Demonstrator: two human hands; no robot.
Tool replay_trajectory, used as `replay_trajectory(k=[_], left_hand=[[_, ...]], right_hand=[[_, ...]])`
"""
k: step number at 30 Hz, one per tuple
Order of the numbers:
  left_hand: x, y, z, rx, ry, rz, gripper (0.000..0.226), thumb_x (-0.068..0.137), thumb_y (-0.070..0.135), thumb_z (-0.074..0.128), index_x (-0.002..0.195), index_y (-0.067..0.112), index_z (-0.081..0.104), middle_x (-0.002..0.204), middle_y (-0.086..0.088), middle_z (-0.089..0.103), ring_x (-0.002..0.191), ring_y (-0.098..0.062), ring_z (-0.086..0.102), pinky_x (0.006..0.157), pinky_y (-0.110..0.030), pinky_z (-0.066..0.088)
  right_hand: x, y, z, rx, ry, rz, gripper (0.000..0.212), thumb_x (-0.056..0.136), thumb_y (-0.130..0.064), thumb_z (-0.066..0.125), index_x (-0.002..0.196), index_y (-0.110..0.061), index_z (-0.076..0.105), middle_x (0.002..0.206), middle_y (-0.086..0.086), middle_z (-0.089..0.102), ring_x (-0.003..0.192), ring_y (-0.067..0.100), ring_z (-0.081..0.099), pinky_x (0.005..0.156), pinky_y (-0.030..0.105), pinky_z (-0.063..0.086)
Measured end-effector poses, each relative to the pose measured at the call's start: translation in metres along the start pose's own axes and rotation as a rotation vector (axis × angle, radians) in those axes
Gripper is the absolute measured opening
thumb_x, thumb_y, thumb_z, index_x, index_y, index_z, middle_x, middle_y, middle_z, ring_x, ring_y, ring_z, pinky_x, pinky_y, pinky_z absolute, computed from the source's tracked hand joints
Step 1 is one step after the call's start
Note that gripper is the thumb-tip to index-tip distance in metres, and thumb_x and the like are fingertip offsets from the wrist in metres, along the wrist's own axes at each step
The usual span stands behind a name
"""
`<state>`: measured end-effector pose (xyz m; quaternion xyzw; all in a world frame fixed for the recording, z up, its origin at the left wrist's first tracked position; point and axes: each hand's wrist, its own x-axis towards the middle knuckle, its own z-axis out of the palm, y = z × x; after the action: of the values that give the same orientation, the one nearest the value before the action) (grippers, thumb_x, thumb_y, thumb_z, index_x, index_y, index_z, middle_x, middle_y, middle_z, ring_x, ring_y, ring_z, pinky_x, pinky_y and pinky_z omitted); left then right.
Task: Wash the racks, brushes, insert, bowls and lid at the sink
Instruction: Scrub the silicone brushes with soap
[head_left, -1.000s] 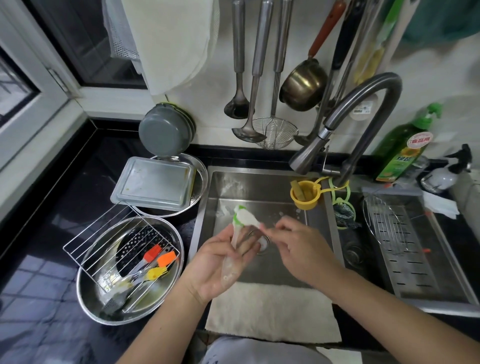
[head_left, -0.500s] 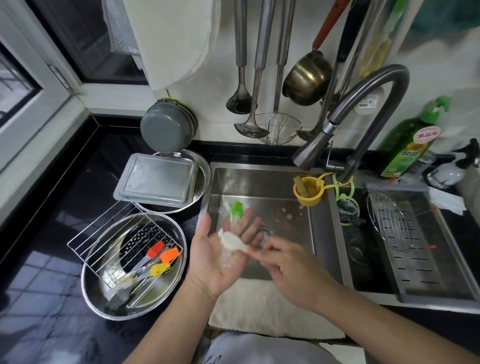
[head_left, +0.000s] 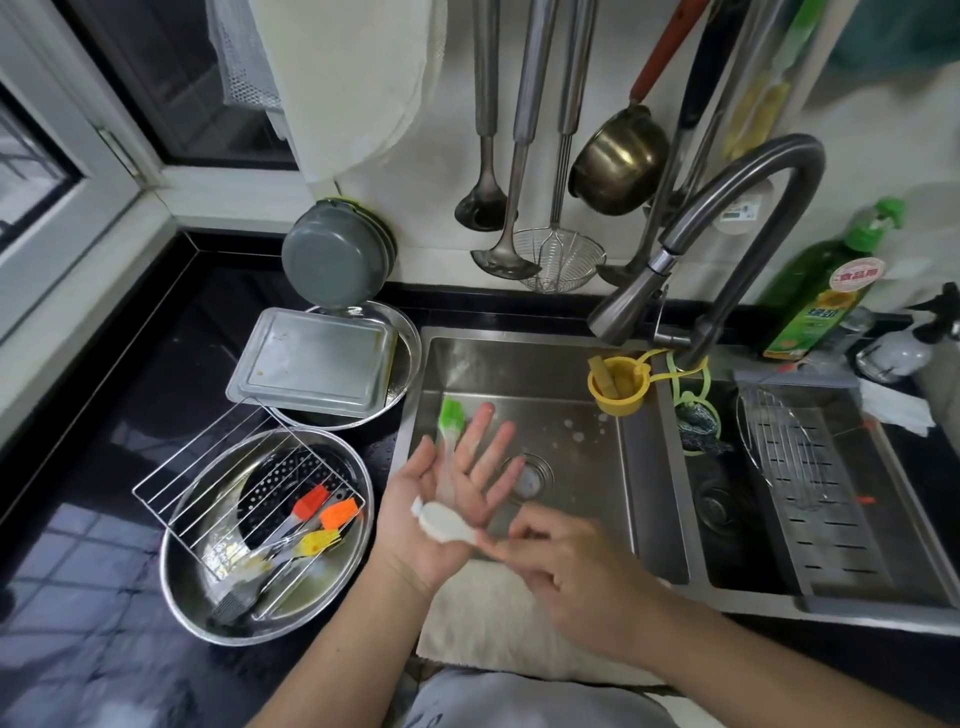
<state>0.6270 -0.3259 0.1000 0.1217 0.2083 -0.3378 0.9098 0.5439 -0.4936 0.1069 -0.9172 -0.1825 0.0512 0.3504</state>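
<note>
**Green brush across an open left palm, white piece pinched by the right**

The green brush (head_left: 451, 422) lies along the left hand (head_left: 447, 499), its bristle head poking out past the straight, spread fingers (head_left: 480, 423) over the sink (head_left: 571, 364). The left hand is palm up and released, carrying the brush rather than curling round it. A white piece (head_left: 441, 522) rests across the heel of that palm; the right hand (head_left: 576, 577) pinches its near end between curled fingers.

On the black desk (head_left: 104, 519) to the left, a steel bowl (head_left: 182, 571) holds a wire rack (head_left: 208, 478), a perforated insert (head_left: 280, 483) and red, orange and yellow brushes (head_left: 327, 512). Behind it a grey lid (head_left: 317, 358) sits on a second bowl (head_left: 410, 343). The faucet (head_left: 727, 218) arches over the sink, and another rack (head_left: 789, 447) lies in the right basin.
</note>
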Motion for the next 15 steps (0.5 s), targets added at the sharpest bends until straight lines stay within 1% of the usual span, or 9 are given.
replay_trajectory(k=[2,3,4,5,7,9,10,12,15], left_hand=[[0.001,0.004,0.002,0.038,0.071,0.019,0.049,0.109,0.034,0.036,0.129,0.002,0.068,0.136,-0.011,0.068,0.129,-0.034,0.063,0.116,-0.056,0.042],[0.003,0.005,0.002,0.082,0.129,0.031,0.044,0.108,0.030,0.039,0.123,0.002,0.069,0.128,-0.010,0.072,0.120,-0.032,0.069,0.107,-0.054,0.051],[0.004,0.005,0.003,0.136,0.172,0.049,0.039,0.108,0.028,0.042,0.119,0.003,0.069,0.121,-0.010,0.073,0.111,-0.030,0.073,0.097,-0.050,0.057],[0.005,0.005,0.002,0.208,0.210,0.080,0.035,0.109,0.026,0.042,0.119,0.004,0.068,0.114,-0.011,0.074,0.103,-0.027,0.075,0.090,-0.046,0.060],[0.005,0.008,-0.002,0.364,0.268,0.141,0.032,0.110,0.022,0.043,0.128,0.006,0.063,0.104,-0.010,0.075,0.094,-0.024,0.077,0.085,-0.041,0.064],[0.001,0.013,-0.006,0.466,0.301,0.159,0.034,0.110,0.018,0.043,0.137,0.005,0.058,0.094,-0.008,0.074,0.090,-0.025,0.077,0.075,-0.040,0.065],[-0.001,0.015,-0.007,0.515,0.315,0.145,0.034,0.111,0.017,0.043,0.140,0.004,0.056,0.093,-0.009,0.074,0.088,-0.027,0.077,0.068,-0.039,0.064],[-0.010,0.016,-0.006,0.648,0.302,0.072,0.034,0.110,0.014,0.043,0.141,0.004,0.054,0.104,-0.010,0.077,0.087,-0.031,0.077,0.060,-0.040,0.062],[-0.025,0.016,-0.001,0.839,0.179,-0.035,0.034,0.110,0.015,0.044,0.142,0.007,0.054,0.130,-0.004,0.072,0.094,-0.038,0.075,0.054,-0.040,0.062]], right_hand=[[-0.004,-0.005,0.005,0.029,-0.040,-0.015,0.042,0.103,-0.022,0.054,0.136,-0.046,0.057,0.090,-0.016,0.048,0.071,0.009,0.051,0.060,0.030,0.045],[0.000,0.001,0.001,0.000,-0.005,0.027,0.040,0.102,-0.021,0.055,0.134,-0.044,0.059,0.091,-0.016,0.049,0.071,0.009,0.051,0.060,0.031,0.046],[0.006,0.009,-0.004,-0.026,0.061,0.075,0.038,0.100,-0.018,0.058,0.131,-0.040,0.063,0.091,-0.016,0.050,0.071,0.009,0.051,0.059,0.033,0.045],[0.012,0.015,-0.010,-0.026,0.141,0.101,0.038,0.099,-0.015,0.061,0.129,-0.038,0.066,0.090,-0.016,0.051,0.071,0.009,0.052,0.058,0.032,0.045],[0.020,0.017,-0.020,0.007,0.259,0.099,0.044,0.097,-0.011,0.064,0.133,-0.038,0.064,0.090,-0.015,0.054,0.072,0.010,0.054,0.058,0.026,0.045],[0.024,0.013,-0.027,0.008,0.294,0.086,0.048,0.095,-0.010,0.066,0.134,-0.037,0.061,0.089,-0.013,0.056,0.072,0.009,0.055,0.059,0.017,0.043],[0.026,0.013,-0.030,-0.009,0.291,0.104,0.048,0.095,-0.010,0.066,0.133,-0.038,0.061,0.088,-0.014,0.056,0.073,0.007,0.054,0.060,0.014,0.040],[0.036,0.020,-0.037,-0.069,0.262,0.156,0.046,0.097,-0.012,0.064,0.134,-0.039,0.061,0.090,-0.017,0.055,0.076,0.005,0.053,0.063,0.010,0.037],[0.049,0.022,-0.039,-0.158,0.154,0.131,0.044,0.100,-0.017,0.059,0.137,-0.041,0.058,0.096,-0.018,0.055,0.077,0.003,0.053,0.068,0.013,0.035]])
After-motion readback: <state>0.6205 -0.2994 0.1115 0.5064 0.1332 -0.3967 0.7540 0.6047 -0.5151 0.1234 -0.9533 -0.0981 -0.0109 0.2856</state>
